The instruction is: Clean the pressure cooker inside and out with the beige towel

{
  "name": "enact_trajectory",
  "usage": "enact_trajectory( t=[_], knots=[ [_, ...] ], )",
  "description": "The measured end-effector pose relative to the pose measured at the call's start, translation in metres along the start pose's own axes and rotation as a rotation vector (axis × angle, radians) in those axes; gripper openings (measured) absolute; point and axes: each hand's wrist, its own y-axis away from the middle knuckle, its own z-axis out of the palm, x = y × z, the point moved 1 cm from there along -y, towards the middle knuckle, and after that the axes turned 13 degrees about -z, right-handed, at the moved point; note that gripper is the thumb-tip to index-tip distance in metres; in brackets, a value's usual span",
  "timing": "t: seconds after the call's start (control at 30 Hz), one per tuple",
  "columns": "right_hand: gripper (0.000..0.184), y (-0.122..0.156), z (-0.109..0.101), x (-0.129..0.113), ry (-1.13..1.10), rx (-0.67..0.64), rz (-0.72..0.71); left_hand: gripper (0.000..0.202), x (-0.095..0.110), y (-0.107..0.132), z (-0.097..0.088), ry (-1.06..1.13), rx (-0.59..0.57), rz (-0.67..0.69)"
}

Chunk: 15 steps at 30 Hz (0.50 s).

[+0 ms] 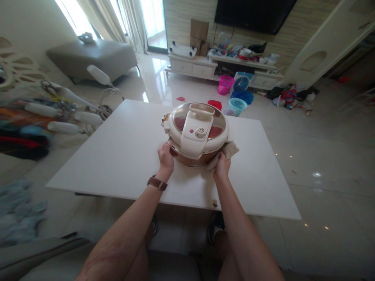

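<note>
A cream and bronze pressure cooker (195, 132) with a closed lid stands on the white table (123, 156). My left hand (165, 157) grips its near left side, fingers curled against the body. On the near right side my right hand (222, 166) presses a beige cloth (231, 150) against the pot. The cloth wraps under the cooker's right edge. A brown watch sits on my left wrist.
A rack of utensils and scissors (58, 107) stands left of the table. A grey sofa (93, 56) is at the back left. Plastic baskets (236, 106) and toys lie on the glossy floor before a white TV cabinet (205, 66).
</note>
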Motion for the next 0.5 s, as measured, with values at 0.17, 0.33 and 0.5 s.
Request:
enact_trajectory(
  t=[0.17, 0.33, 0.5],
  knots=[
    [0.053, 0.058, 0.002, -0.010, 0.000, 0.037, -0.072, 0.029, 0.001, 0.001, 0.002, 0.012, 0.005, 0.000],
    [0.056, 0.104, 0.009, -0.030, -0.007, 0.025, -0.146, 0.029, 0.002, 0.002, 0.003, 0.021, -0.002, 0.014],
    [0.057, 0.116, 0.018, -0.046, -0.010, -0.002, -0.240, 0.028, 0.002, 0.003, 0.002, 0.001, -0.007, -0.009]
  ],
)
